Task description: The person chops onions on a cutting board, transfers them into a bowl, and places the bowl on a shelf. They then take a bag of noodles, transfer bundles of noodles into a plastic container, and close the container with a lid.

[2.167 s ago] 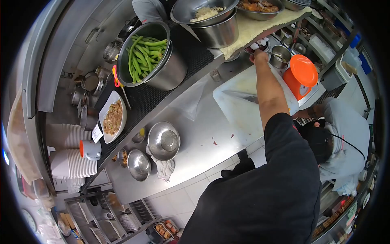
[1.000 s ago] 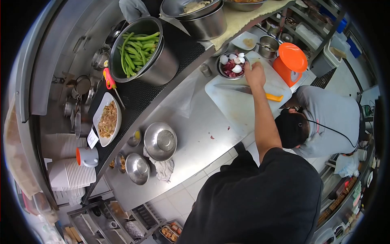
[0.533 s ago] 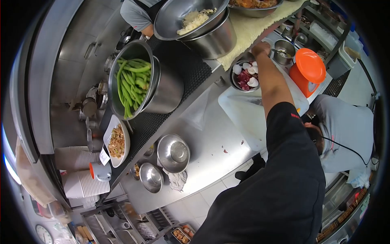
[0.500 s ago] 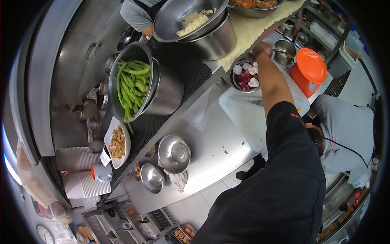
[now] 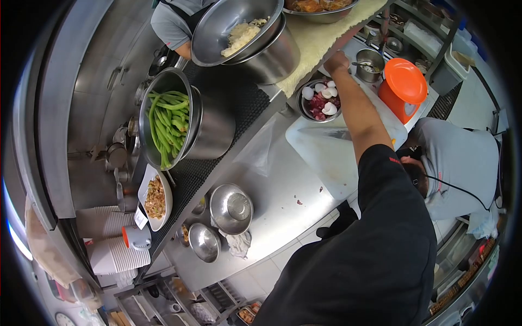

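Note:
My right hand reaches past a metal bowl, under the edge of the shelf. Its fingers look curled in; what they hold, if anything, is hidden. Beside my wrist sits the metal bowl, containing dark red onion-like pieces and white pieces that look like eggshells. A small metal pot with a spoon in it stands just right of the hand. Below my forearm lies a white cutting board. My left hand is out of view.
On the shelf stand a pot of green beans, a bowl of pale chopped food and a dish of chopped food. An orange bin and a bent-over co-worker are at right; another person's sleeve shows upper left.
The whole view has shifted slightly, so most things sit a little further left. My right hand stays near the bowl and the small pot.

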`<move>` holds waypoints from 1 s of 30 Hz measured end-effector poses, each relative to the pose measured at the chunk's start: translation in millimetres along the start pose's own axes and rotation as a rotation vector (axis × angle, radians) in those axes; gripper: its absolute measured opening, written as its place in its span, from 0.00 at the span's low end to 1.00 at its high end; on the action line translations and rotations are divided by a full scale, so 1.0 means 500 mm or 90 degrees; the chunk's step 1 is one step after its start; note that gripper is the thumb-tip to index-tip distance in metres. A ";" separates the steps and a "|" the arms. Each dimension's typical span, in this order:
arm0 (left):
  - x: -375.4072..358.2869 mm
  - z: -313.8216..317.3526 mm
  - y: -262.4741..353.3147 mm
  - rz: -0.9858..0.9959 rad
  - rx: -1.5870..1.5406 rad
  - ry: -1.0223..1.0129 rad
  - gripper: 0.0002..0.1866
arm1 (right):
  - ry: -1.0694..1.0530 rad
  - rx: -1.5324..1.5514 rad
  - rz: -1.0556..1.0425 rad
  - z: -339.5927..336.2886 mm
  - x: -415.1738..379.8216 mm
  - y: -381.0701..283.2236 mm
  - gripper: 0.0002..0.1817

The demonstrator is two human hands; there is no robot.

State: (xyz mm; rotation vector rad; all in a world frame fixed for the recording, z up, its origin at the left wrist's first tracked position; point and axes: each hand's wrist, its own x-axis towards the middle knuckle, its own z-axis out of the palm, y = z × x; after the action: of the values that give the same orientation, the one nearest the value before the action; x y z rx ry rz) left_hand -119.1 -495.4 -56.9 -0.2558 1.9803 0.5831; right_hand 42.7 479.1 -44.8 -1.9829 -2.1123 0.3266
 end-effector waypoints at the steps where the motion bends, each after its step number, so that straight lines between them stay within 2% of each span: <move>1: 0.000 -0.003 0.001 0.002 0.002 -0.002 0.23 | 0.006 0.055 0.014 0.000 -0.001 0.002 0.23; 3: 0.000 -0.004 0.008 0.006 0.005 -0.007 0.23 | 0.065 0.087 -0.102 0.101 0.079 0.027 0.25; 5: 0.009 -0.010 0.004 0.009 0.007 -0.011 0.23 | -0.020 0.171 -0.131 -0.116 -0.086 -0.022 0.27; 6: 0.010 -0.011 0.004 0.010 0.009 -0.013 0.23 | -0.036 0.187 -0.153 -0.163 -0.157 -0.043 0.27; 8: 0.010 -0.017 0.001 0.013 0.013 -0.015 0.23 | -0.070 0.218 -0.198 -0.210 -0.245 -0.065 0.26; 10: 0.012 -0.019 0.002 0.014 0.016 -0.018 0.23 | -0.127 0.187 -0.139 -0.285 -0.381 -0.099 0.22; 13: 0.020 -0.022 0.005 0.021 0.020 -0.026 0.23 | -0.067 0.119 -0.196 -0.211 -0.448 -0.081 0.23; 16: 0.023 -0.025 0.004 0.020 0.020 -0.025 0.23 | -0.061 0.298 -0.093 -0.276 -0.455 -0.069 0.23; 20: 0.021 -0.028 -0.001 0.019 0.024 -0.027 0.23 | 0.126 0.272 0.217 -0.285 -0.378 -0.016 0.28; 23: 0.022 -0.027 0.003 0.021 0.018 -0.024 0.23 | 0.165 0.177 0.242 -0.208 -0.289 0.063 0.28; 26: 0.018 -0.027 -0.007 0.018 0.016 -0.020 0.23 | 0.089 0.150 0.190 -0.227 -0.256 0.086 0.26; 30: 0.014 -0.026 -0.012 0.016 0.016 -0.020 0.22 | 0.143 0.115 0.158 -0.194 -0.215 0.106 0.21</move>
State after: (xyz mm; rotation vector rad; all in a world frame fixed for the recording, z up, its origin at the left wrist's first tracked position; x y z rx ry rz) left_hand -130.0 -506.4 -60.1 -0.2059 1.9615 0.5749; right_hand 129.8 376.0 29.4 -2.0679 -1.6455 0.3088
